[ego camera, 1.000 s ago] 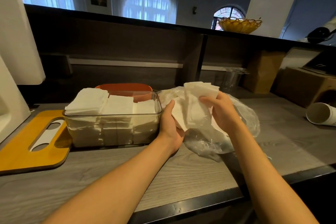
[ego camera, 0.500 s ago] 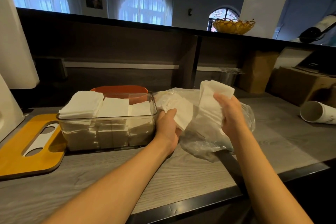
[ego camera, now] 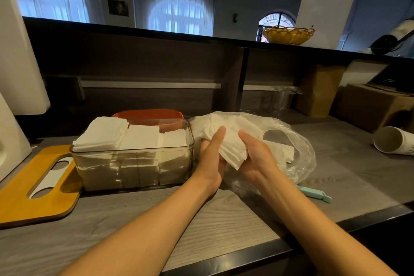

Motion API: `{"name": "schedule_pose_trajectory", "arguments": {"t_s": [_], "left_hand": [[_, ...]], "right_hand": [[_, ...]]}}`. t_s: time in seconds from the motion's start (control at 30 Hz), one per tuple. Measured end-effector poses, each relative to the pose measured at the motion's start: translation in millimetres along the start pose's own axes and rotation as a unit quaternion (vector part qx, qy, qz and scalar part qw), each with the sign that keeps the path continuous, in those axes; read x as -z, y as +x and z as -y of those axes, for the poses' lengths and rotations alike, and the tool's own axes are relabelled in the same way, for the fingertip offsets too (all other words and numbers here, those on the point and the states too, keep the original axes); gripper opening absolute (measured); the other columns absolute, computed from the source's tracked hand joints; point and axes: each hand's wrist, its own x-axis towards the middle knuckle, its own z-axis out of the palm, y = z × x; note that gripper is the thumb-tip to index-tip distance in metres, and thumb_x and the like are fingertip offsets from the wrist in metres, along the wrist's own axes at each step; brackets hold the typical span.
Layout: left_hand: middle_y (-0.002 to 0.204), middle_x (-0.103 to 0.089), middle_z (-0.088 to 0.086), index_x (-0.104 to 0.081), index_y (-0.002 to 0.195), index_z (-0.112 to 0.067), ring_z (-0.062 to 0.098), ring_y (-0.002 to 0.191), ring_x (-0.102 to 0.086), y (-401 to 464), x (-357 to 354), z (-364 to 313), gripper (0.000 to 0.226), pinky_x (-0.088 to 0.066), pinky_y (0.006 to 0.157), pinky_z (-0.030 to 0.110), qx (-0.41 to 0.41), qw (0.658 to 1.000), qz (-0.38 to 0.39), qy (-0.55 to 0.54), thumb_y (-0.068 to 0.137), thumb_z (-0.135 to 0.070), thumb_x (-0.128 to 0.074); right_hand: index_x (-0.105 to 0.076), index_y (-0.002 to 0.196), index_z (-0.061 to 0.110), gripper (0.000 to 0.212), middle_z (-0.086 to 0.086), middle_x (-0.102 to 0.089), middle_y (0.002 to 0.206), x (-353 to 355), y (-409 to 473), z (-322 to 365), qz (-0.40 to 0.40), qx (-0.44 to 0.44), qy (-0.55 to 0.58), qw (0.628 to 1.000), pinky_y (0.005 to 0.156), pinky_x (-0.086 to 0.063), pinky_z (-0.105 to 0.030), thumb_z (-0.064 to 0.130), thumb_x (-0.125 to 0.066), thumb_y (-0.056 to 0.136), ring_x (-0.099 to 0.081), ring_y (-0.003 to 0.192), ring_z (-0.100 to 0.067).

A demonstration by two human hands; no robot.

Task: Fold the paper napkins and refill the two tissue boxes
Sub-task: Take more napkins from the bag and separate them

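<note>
A clear tissue box point(ego camera: 134, 170) stands left of centre, packed with folded white napkins point(ego camera: 139, 139) that rise above its rim. Behind it sits an orange box point(ego camera: 147, 115), mostly hidden. Right of the clear box, my left hand point(ego camera: 210, 157) and my right hand point(ego camera: 257, 154) hold a small stack of white napkins point(ego camera: 231, 148) between them, just above a clear plastic bag point(ego camera: 295, 150) with more napkins point(ego camera: 282, 152) inside.
An orange wooden lid point(ego camera: 26, 195) with a slot lies flat at the left. A light blue clip point(ego camera: 313, 194) lies near the counter's front edge. A paper cup point(ego camera: 392, 141) lies on its side at right, before cardboard boxes point(ego camera: 371, 107). A white machine point(ego camera: 13, 74) stands far left.
My right hand has brought its napkins down from above the bag to my left hand, and both hands now hold one stack together.
</note>
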Motion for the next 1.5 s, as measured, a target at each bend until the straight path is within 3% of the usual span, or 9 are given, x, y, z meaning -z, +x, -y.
{"name": "schedule_pose_trajectory", "arguments": {"t_s": [0.23,0.53,0.67,0.9,1.1,1.2,1.27,1.37,1.5], "left_hand": [[0.116,-0.072,0.008,-0.059,0.123,-0.02,0.026,0.108,-0.07,-0.5,2.7,3.2,0.028,-0.055,0.097,0.047,-0.005,1.0,0.013,0.024,0.096,-0.016,-0.064],[0.125,-0.068,0.005,-0.057,0.128,-0.018,0.025,0.114,-0.066,5.9,4.7,4.6,0.047,-0.053,0.101,0.05,-0.052,0.995,-0.046,0.07,0.086,-0.019,-0.078],[0.127,-0.066,0.005,-0.056,0.124,-0.021,0.027,0.117,-0.064,7.4,3.8,2.0,0.029,-0.051,0.103,0.051,-0.02,0.997,-0.08,-0.004,0.097,-0.018,-0.065],[0.118,-0.071,0.006,-0.062,0.106,-0.029,0.029,0.11,-0.069,2.4,0.8,-1.8,0.022,-0.054,0.099,0.052,0.003,0.998,-0.062,-0.03,0.098,-0.009,-0.061],[0.116,-0.07,0.002,-0.061,0.108,-0.027,0.026,0.114,-0.065,-1.8,-1.6,-4.1,0.019,-0.052,0.102,0.05,-0.014,0.995,-0.083,-0.052,0.102,-0.01,-0.054],[0.121,-0.068,0.006,-0.057,0.127,-0.02,0.026,0.108,-0.067,-2.4,-2.4,-6.5,0.026,-0.053,0.1,0.051,-0.011,0.993,-0.093,-0.076,0.103,-0.011,-0.053],[0.107,-0.068,0.006,-0.056,0.121,-0.02,0.024,0.086,-0.072,-3.8,-2.6,-9.0,0.019,-0.059,0.088,0.048,0.012,0.991,-0.084,-0.102,0.104,-0.012,-0.051],[0.114,-0.068,0.011,-0.054,0.125,-0.018,0.028,0.086,-0.073,-5.9,-3.3,-11.1,0.022,-0.062,0.079,0.046,0.034,0.989,-0.08,-0.121,0.103,-0.014,-0.053],[0.111,-0.071,0.012,-0.061,0.113,-0.02,0.033,0.102,-0.069,-4.9,-2.4,-9.3,0.015,-0.058,0.087,0.052,0.037,0.988,-0.08,-0.123,0.102,-0.013,-0.054]], "right_hand": [[-0.059,0.125,0.012,0.032,-0.015,-0.074,0.109,2.1,-2.9,-2.9,0.013,-0.017,-0.004,1.0,0.082,-0.059,-0.048,0.021,-0.063,0.095,-0.072,0.098,-0.033],[-0.058,0.127,0.012,0.037,-0.012,-0.072,0.108,10.5,5.9,8.8,-0.046,0.001,-0.191,0.981,0.068,-0.062,-0.04,0.025,-0.067,0.093,-0.072,0.093,-0.03],[-0.061,0.12,0.009,0.032,-0.011,-0.074,0.103,15.4,7.1,14.8,-0.058,0.043,-0.203,0.976,0.085,-0.06,-0.046,0.017,-0.07,0.091,-0.073,0.092,-0.028],[-0.063,0.113,0.015,0.021,-0.007,-0.071,0.101,14.5,-0.2,21.9,-0.026,0.115,-0.243,0.963,0.061,-0.058,-0.03,0.015,-0.068,0.092,-0.071,0.087,-0.023],[-0.06,0.115,0.012,0.024,-0.012,-0.07,0.102,25.1,0.5,35.0,-0.041,0.058,-0.267,0.961,0.057,-0.056,-0.033,0.017,-0.068,0.093,-0.07,0.084,-0.026],[-0.061,0.116,0.008,0.027,-0.011,-0.069,0.104,33.2,5.5,43.1,-0.085,0.066,-0.277,0.955,0.071,-0.055,-0.039,0.018,-0.068,0.091,-0.067,0.088,-0.025],[-0.06,0.122,0.008,0.033,-0.008,-0.068,0.107,35.9,6.9,46.8,-0.101,0.118,-0.23,0.961,0.077,-0.053,-0.039,0.019,-0.067,0.092,-0.066,0.094,-0.024],[-0.057,0.127,0.016,0.033,-0.007,-0.068,0.11,32.7,-0.2,49.7,-0.037,0.152,-0.088,0.984,0.071,-0.059,-0.037,0.017,-0.063,0.094,-0.069,0.098,-0.025],[-0.052,0.134,0.015,0.045,-0.004,-0.065,0.109,31.3,-6.4,53.0,0.075,0.19,-0.074,0.976,0.081,-0.06,-0.045,0.02,-0.065,0.091,-0.07,0.1,-0.023]]}}
